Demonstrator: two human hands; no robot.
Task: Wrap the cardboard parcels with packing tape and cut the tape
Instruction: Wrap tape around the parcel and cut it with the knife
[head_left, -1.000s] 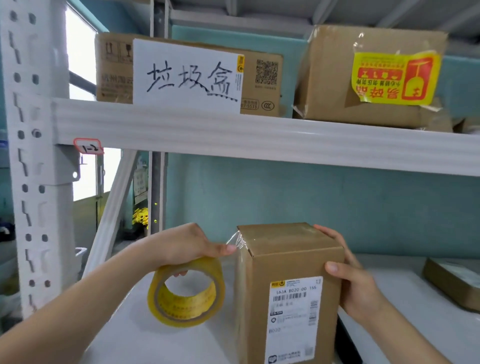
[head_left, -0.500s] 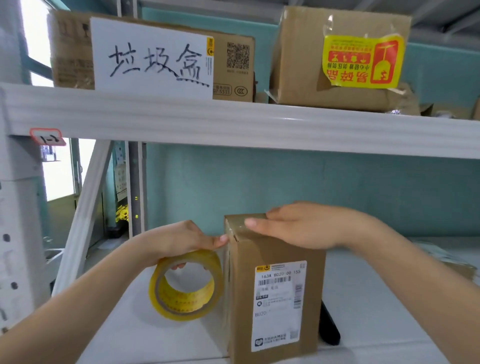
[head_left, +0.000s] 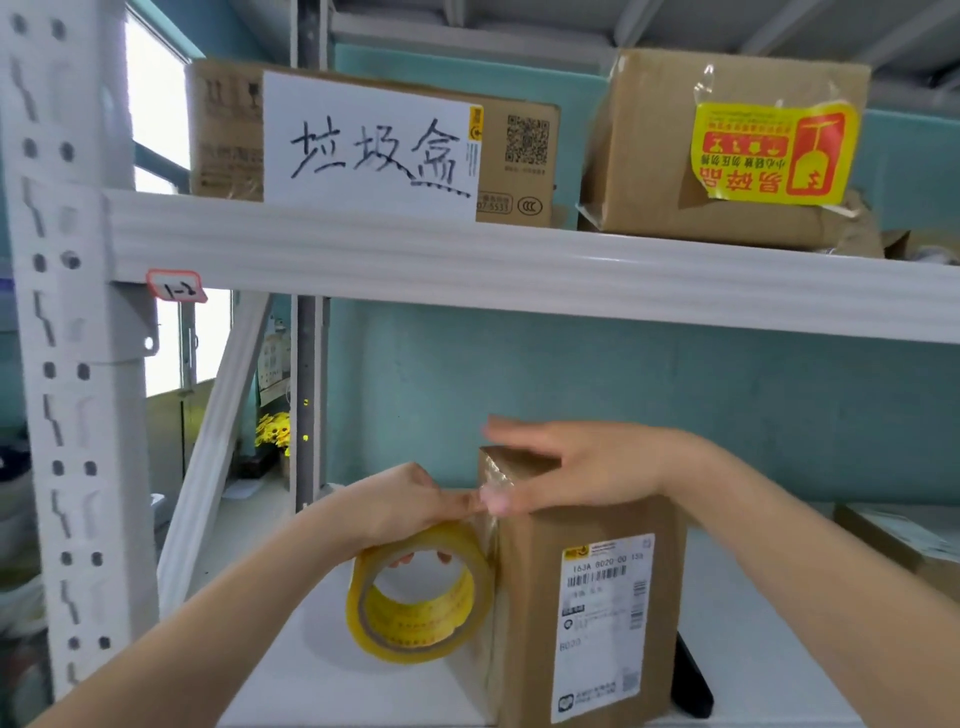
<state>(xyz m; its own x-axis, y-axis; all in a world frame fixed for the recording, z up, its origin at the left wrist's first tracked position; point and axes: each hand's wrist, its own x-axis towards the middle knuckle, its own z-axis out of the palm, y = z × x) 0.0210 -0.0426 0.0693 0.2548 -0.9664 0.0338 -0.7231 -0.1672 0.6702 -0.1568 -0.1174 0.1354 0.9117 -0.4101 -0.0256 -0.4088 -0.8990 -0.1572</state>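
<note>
A tall cardboard parcel with a white shipping label stands upright on the white shelf. My left hand grips a yellow-cored roll of clear packing tape just left of the parcel, and a strip of tape runs from the roll up the parcel's left side to its top corner. My right hand lies flat over the parcel's top with straight fingers. Its thumb presses the tape at the upper left edge.
A black object lies behind the parcel's right side. A flat cardboard parcel sits at the far right. The upper shelf beam hangs overhead with two cardboard boxes on it. A white perforated rack post stands at left.
My right hand moved from the parcel's right side onto its top and slid toward the left corner. The roll stayed beside the parcel's left side.
</note>
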